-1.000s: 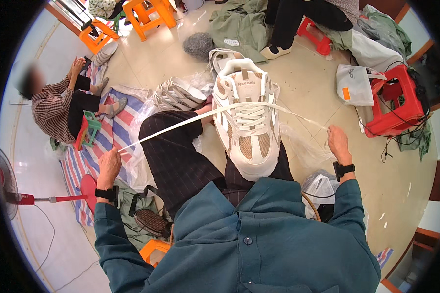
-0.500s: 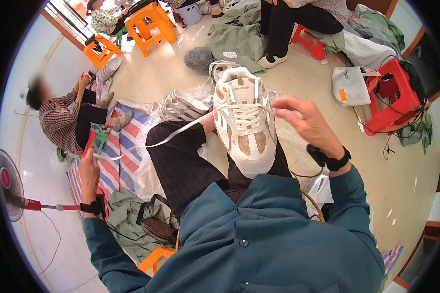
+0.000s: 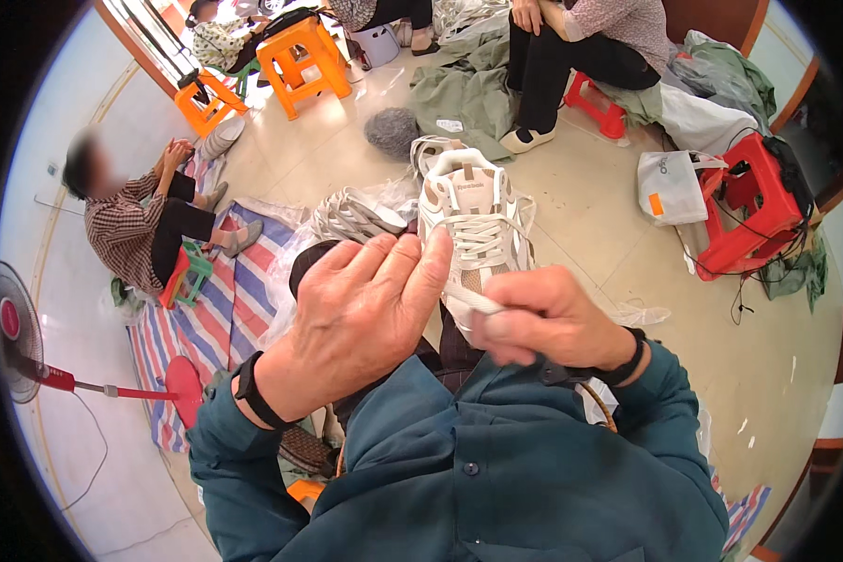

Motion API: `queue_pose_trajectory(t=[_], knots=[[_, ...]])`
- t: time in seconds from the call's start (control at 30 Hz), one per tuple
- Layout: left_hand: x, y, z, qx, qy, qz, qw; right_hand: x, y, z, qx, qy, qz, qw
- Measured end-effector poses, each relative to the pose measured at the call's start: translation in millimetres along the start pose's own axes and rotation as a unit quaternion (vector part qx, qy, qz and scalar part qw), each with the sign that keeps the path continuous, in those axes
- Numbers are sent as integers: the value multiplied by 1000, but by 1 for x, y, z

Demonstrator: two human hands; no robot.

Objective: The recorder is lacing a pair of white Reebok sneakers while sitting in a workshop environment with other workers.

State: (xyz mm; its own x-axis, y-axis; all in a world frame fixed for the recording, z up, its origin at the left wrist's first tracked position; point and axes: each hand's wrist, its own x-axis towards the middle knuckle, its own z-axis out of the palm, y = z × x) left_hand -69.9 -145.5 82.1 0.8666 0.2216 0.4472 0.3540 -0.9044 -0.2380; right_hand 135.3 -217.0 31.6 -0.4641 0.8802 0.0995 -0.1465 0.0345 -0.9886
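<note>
A white and beige sneaker rests between my knees, its toe toward me and partly covered by my hands. Its pale flat shoelace stretches across the lower front, running from under my left hand to my right hand. My left fingers are bent and closed over the sneaker's left side, back of the hand up; the fingertips are hidden. In front of the toe, my right hand pinches the lace between thumb and fingers. More lacing criss-crosses the tongue above.
Other pale shoes lie just beyond my left knee. A grey fuzzy ball is farther off. Red stool with cables and a white bag stand right. Left are a fan, striped sheet and seated person.
My left hand has come in from far left to the sneaker. My right hand has moved down to the toe and now grips the lace. The long stretched lace is now short.
</note>
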Motion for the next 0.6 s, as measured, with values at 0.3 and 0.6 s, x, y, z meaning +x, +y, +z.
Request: queue_pose_trajectory(t=[0.3,0.6], knots=[[-18,10,33,-221,-65,-19,973,-57,29,-35,-86,125,16,988],[-22,44,68,-206,-198,34,958,-34,70,-24,-192,139,-43,971]])
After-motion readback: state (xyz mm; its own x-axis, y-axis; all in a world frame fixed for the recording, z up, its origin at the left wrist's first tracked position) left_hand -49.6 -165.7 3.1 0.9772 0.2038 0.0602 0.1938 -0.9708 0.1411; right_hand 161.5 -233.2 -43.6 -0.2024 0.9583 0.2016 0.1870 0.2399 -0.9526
